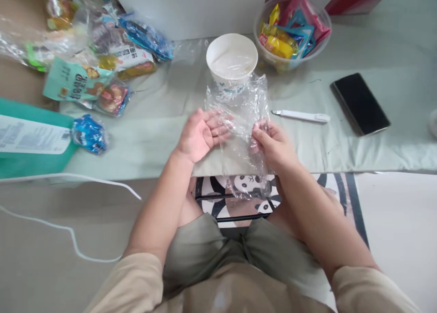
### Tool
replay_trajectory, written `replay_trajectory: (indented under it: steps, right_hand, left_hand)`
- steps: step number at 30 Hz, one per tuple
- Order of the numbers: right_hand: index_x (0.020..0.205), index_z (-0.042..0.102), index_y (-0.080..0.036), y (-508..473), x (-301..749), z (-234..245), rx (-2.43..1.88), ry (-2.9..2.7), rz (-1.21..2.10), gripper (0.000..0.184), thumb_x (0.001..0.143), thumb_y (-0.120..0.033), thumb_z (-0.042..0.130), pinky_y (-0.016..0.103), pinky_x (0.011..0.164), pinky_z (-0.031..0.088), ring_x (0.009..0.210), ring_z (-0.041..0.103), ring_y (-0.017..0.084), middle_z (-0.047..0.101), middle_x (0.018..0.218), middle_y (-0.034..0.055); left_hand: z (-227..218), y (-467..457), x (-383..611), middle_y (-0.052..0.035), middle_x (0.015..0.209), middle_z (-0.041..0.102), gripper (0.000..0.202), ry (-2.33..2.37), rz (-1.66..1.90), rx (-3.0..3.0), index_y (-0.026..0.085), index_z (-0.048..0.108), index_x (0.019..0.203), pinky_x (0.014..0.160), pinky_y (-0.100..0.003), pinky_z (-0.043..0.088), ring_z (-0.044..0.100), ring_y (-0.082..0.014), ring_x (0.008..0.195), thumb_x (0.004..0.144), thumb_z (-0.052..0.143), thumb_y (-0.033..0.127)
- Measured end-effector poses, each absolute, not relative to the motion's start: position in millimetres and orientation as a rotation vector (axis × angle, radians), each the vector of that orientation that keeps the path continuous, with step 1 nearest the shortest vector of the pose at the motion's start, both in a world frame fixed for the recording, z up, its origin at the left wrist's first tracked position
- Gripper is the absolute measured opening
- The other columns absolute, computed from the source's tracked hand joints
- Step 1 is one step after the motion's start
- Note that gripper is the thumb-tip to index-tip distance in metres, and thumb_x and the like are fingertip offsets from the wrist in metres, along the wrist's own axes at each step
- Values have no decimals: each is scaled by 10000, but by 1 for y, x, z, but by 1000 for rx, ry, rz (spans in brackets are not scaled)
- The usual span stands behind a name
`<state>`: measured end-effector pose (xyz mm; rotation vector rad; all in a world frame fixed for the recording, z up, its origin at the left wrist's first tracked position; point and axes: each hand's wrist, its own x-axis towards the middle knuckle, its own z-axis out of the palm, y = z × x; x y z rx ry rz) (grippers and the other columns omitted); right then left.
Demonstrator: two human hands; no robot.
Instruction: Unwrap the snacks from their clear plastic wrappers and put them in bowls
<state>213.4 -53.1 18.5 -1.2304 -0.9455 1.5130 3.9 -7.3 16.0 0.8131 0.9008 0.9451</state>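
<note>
A crumpled clear plastic bag hangs over the near edge of the cloth-covered table. My right hand pinches the bag between thumb and fingers at its right side. My left hand is palm up with the fingers stretched out, their tips touching or just behind the bag's left side; I cannot tell which. Right behind the bag stands a white paper cup, and clear film shows in or over its mouth. To the right of my right hand lies a white utility knife.
A clear plastic bowl of wrapped snacks stands at the back. A black phone lies at right. Several snack packets, among them a mint-green pouch, fill the left. A blue wrapped packet touches a green bag. White cables hang at lower left.
</note>
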Motion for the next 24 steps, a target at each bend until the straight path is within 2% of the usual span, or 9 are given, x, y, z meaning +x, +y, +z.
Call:
replay_trajectory:
  steps: [3,6,10,12,14,16,19,21,24]
  right_hand:
    - [823,497,-248,-52,212,17,-1213,-915,1469,501,725,-616,823,252,483,394,473,471,93,504,581,-76]
    - [837,476,-258,-53,212,16,-1204,-824,1410,521,710,-620,828,243,455,355,457,444,88,453,576,-89]
    - [905,451,-281,-56,211,14,-1253,-793,1362,549,728,-670,795,238,411,314,432,420,91,416,577,-98]
    - [921,443,-284,-58,210,15,-1278,-853,1345,540,771,-706,745,240,400,311,417,425,94,431,573,-96]
    - [916,444,-282,-59,209,16,-1266,-916,1298,534,806,-736,702,237,391,301,396,415,88,437,559,-96]
    - [912,451,-281,-60,208,19,-1234,-964,1248,536,820,-755,685,233,378,269,372,391,81,443,542,-97]
    - [922,467,-284,-61,208,22,-1213,-1010,1208,534,826,-765,678,235,366,219,347,349,71,464,531,-96]
    - [929,473,-284,-61,207,23,-1228,-1023,1199,528,836,-763,672,239,373,212,350,330,65,472,539,-93]
    - [930,471,-280,-60,205,21,-1259,-978,1209,516,848,-750,670,248,388,214,368,310,63,456,560,-88]
  left_hand:
    - [21,-16,7,-104,920,804,567,851,679,907,168,708,988,664,-305,623,787,-233,802,645,911,572]
    - [20,-23,9,-49,802,779,422,895,709,983,182,678,867,614,-271,594,748,-171,678,724,876,526]
    - [17,-31,12,-25,921,801,458,736,793,1010,254,631,1035,848,-326,627,784,-203,938,748,867,523]
    - [16,-34,16,-16,873,795,474,692,767,1066,250,613,1066,885,-320,616,781,-191,936,746,884,471]
    - [15,-36,19,15,734,736,399,709,818,1099,216,614,985,806,-285,616,762,-156,793,793,842,480]
    - [15,-36,20,50,673,667,387,731,887,1087,205,600,937,589,-228,571,698,-112,598,828,791,523]
    - [17,-36,17,74,676,661,387,790,868,1064,229,561,1005,328,-192,330,524,-61,355,871,722,554]
    - [18,-34,13,73,616,660,361,846,786,1087,232,541,1013,305,-192,234,424,-46,294,903,675,548]
    - [20,-34,10,66,549,628,370,818,730,1116,212,553,994,389,-181,343,489,-56,377,854,738,499]
